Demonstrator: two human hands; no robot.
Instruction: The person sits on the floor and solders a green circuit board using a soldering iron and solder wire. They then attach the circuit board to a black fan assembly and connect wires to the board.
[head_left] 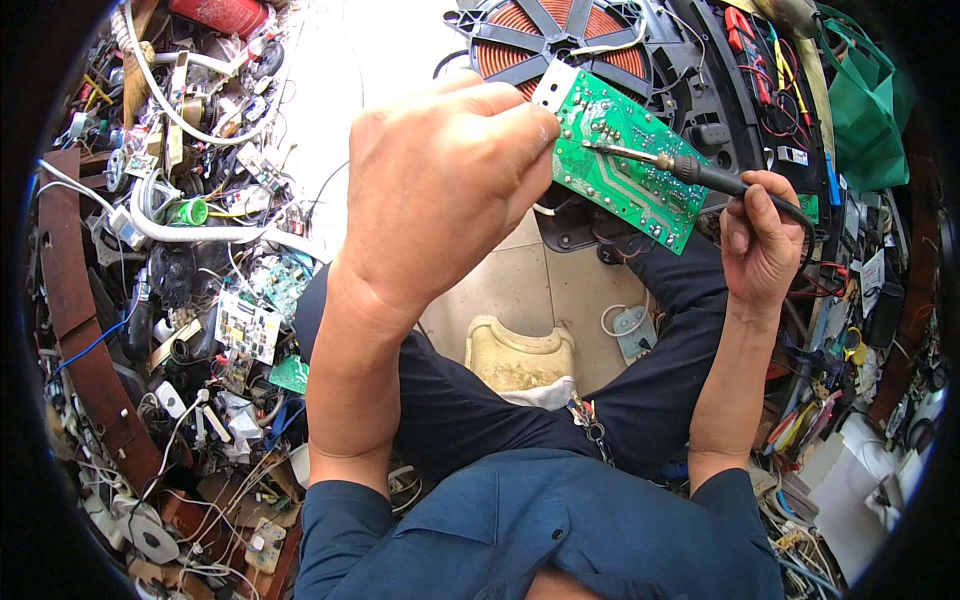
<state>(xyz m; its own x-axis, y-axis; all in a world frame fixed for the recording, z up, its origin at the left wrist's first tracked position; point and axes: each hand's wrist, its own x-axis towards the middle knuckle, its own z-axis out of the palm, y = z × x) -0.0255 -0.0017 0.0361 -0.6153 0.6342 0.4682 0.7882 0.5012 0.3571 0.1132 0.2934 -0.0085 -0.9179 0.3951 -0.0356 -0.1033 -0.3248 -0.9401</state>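
A green circuit board (645, 185) is held up at a slant, its soldered side toward me. My left hand (450, 185) is closed at the board's left end, near a pale metal strip (556, 86); its fingertips are hidden behind the knuckles and the board. In my right hand (765, 240) is a soldering iron (690, 168), gripped by its black handle. The iron's tip lies at the solder joints on the board's left part; whether it touches cannot be made out. Behind the board, a copper induction coil (560, 45) sits in a black housing (690, 60).
Heaped loose parts, wires and boards (245, 330) crowd the left side. A white hose (200, 232) crosses there. At right are red and yellow test leads (775, 80), a green bag (865, 110) and more clutter. Between my legs stands a worn cream-coloured plastic piece (520, 355); a small socket box (632, 330) lies on the tiles.
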